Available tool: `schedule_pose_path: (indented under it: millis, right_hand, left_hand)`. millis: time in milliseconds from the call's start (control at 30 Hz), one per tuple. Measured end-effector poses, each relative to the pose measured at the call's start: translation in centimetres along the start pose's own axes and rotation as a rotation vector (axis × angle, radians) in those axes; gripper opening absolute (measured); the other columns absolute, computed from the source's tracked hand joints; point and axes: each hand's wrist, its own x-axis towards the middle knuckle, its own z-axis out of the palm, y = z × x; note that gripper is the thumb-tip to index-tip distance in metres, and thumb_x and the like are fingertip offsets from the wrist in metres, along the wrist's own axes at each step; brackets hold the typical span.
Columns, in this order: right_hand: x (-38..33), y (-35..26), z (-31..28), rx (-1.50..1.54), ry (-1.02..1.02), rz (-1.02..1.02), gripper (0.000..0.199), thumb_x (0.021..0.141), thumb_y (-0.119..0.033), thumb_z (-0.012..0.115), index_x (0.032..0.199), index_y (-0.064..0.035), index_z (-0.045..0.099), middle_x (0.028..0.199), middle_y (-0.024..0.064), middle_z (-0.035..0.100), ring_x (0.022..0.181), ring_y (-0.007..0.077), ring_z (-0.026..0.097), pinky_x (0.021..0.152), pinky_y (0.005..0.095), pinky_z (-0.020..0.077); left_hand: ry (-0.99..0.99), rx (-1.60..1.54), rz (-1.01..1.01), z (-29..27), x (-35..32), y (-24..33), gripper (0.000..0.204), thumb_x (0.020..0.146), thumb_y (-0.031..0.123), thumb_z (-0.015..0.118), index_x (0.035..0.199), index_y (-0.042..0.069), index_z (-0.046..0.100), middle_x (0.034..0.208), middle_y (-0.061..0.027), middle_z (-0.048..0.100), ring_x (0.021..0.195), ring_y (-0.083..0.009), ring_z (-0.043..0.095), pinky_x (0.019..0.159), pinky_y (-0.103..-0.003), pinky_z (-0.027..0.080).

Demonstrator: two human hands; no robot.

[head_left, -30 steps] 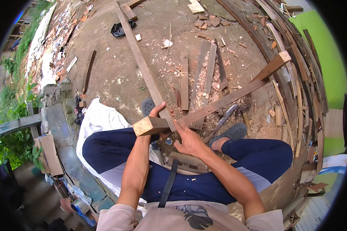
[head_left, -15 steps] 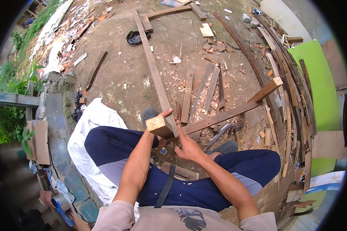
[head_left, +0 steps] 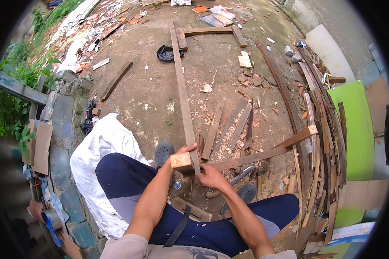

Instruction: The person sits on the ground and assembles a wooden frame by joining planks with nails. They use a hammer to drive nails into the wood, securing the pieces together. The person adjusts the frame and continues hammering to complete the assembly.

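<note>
A long wooden batten (head_left: 183, 90) runs away from me, its near end between my hands. It lies across a short wooden block (head_left: 181, 160) with a pale cut end. My left hand (head_left: 185, 151) is closed round the batten just above the block, its palm side hidden. At the batten's near end, my right hand (head_left: 212, 177) has its fingers curled in and pressed to the wood. A second batten (head_left: 250, 159) extends right from beside my right hand, to a short crosspiece (head_left: 297, 136) near its far end.
A machete-like blade (head_left: 242, 175) lies by my right shoe (head_left: 247, 193). Loose planks (head_left: 235, 125) and wood chips lie ahead. A white cloth (head_left: 103, 159) is spread at my left, beside a low block wall (head_left: 65, 142). Stacked timber (head_left: 320, 112) lines the right side.
My view has tilted up, and the right hand's fingers have curled in at the batten's near end. My left hand stays on the batten. The right knee has shifted.
</note>
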Motion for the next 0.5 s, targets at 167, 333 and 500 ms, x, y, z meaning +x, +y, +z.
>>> schedule_pose_path:
  millis: [167,333,500]
  right_hand:
    - [-0.4,-0.7,0.2,-0.01,-0.018,0.013,0.046,0.086,-0.01,0.059,0.13,0.0043,0.059,0.113,0.0304,0.069,0.108,0.0419,0.068,0.097,0.0436,0.0505]
    - [0.4,-0.8,-0.7,0.094,-0.094,0.173,0.043,0.09,-0.011,0.055,0.13,0.0033,0.06,0.116,0.0211,0.072,0.106,0.0355,0.069,0.094,0.0422,0.0508]
    - [1.5,-0.4,-1.0,0.609,0.079,0.654,0.04,0.095,-0.017,0.052,0.129,-0.0021,0.066,0.108,0.0133,0.073,0.097,0.0264,0.067,0.085,0.033,0.0493]
  left_hand:
    - [0.004,0.148,0.126,2.2,-2.4,0.7,0.044,0.094,0.042,0.072,0.114,0.006,0.057,0.087,-0.0073,0.065,0.083,-0.0211,0.07,0.075,-0.036,0.059]
    - [0.204,0.527,0.272,-1.0,-1.0,-0.4,0.076,0.099,0.06,0.054,0.14,-0.004,0.043,0.117,-0.0173,0.069,0.101,-0.0236,0.068,0.092,-0.039,0.053]
    - [0.827,-0.045,0.155,-1.6,-6.3,-0.7,0.076,0.104,0.064,0.036,0.148,0.003,0.037,0.124,-0.0176,0.067,0.109,-0.0258,0.066,0.097,-0.038,0.049]
